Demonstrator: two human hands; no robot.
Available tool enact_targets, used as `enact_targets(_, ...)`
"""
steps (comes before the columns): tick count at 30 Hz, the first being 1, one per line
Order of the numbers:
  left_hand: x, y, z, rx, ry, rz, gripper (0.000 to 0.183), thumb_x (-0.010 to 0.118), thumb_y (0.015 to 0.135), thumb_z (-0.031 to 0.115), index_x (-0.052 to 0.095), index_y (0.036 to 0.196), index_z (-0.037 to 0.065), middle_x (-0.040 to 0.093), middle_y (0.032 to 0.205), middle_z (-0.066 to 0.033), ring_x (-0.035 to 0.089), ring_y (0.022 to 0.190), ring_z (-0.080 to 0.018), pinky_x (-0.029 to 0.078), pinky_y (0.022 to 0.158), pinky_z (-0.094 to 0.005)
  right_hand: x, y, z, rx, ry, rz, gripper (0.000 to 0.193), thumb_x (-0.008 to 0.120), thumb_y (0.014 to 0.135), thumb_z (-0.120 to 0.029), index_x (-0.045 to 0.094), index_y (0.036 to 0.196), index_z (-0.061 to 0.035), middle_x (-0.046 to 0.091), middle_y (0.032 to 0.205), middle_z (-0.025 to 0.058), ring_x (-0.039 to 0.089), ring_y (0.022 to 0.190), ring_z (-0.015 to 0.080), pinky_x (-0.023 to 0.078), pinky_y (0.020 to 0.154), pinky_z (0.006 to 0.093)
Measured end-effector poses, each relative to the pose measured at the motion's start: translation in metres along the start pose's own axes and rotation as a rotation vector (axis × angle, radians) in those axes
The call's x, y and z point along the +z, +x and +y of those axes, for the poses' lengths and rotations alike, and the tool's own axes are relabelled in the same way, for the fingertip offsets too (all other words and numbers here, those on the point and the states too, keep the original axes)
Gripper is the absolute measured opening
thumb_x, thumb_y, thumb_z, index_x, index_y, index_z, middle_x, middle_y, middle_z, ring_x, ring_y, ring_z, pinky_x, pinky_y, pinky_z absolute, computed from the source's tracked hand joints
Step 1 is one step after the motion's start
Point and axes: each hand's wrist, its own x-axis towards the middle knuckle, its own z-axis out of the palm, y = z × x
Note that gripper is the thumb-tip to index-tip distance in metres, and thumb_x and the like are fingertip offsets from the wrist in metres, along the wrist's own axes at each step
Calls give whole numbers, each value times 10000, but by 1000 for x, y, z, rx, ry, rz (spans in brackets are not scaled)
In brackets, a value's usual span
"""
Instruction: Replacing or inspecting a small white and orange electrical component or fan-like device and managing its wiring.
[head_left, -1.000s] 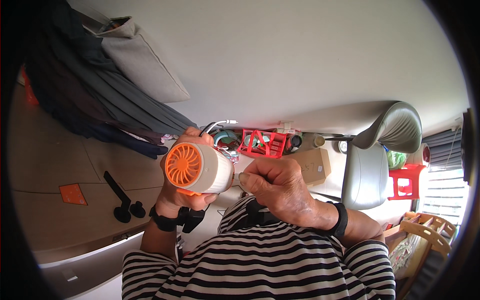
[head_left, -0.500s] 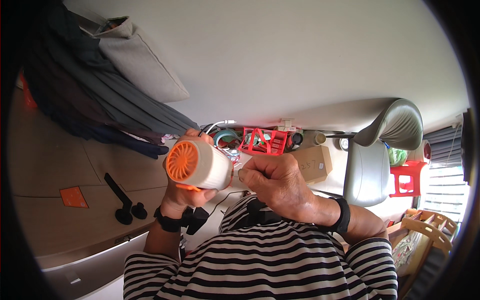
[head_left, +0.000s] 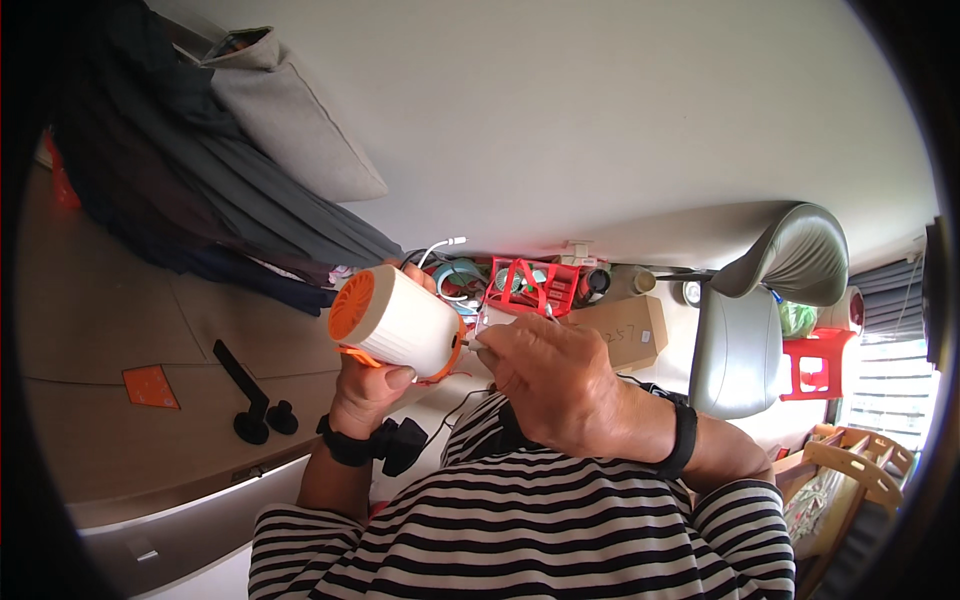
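My left hand point(head_left: 365, 395) is wrapped round a small fan-like device point(head_left: 405, 325), a cream cylinder with an orange slotted grille point(head_left: 352, 305) at its left end and orange trim at its right end. The thumb presses on the near side; the other fingers are mostly hidden behind the body. From behind these fingers rises a white cable point(head_left: 440, 245) with a plug; whether they grip it is unclear. My right hand point(head_left: 560, 385) is closed in a pinch on a small slim metallic piece point(head_left: 472, 345), its tip at the device's right end. Most of this piece is hidden.
At left, a wooden tabletop point(head_left: 90, 340) bears an orange card point(head_left: 151, 387), a black stand point(head_left: 245, 395) and dark clothes point(head_left: 230, 240). Beyond my hands are a red bag point(head_left: 530, 290) and a cardboard box point(head_left: 625, 335). A grey chair point(head_left: 738, 350) and red stool point(head_left: 815, 362) stand right.
The cylinder has turned, its grille facing more to the left and its right end showing more. My right hand has turned, and the metallic piece at its fingertips shows more clearly.
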Motion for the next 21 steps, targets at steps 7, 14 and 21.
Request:
enact_targets(7, 13, 6, 7, 74, -19, -4, 620, 710, 437, 323, 447, 951, 96, 353, 886, -19, 359, 850, -162, 384, 785, -301, -17, 18, -15, 893, 870, -203, 175, 475, 863, -113, 566, 848, 35, 534, 537, 28, 427, 433, 32, 336, 375, 189)
enact_targets(14, -9, 13, 3, 167, -10, -266, 714, 745, 469, 266, 434, 1095, 117, 352, 1004, -27, 342, 941, -174, 305, 870, -330, -17, 17, -17, 874, 970, -218, 189, 450, 877, -120, 556, 836, 31, 541, 541, 35, 415, 419, 25, 315, 373, 175)
enact_targets(21, -6, 16, 2, 224, 33, -285, 718, 767, 455, 291, 438, 1066, 111, 343, 979, -17, 345, 938, -168, 299, 875, -330, -16, 14, -16, 852, 939, -212, 198, 465, 885, -132, 568, 833, 29, 540, 530, 25, 417, 428, 23, 321, 386, 178)
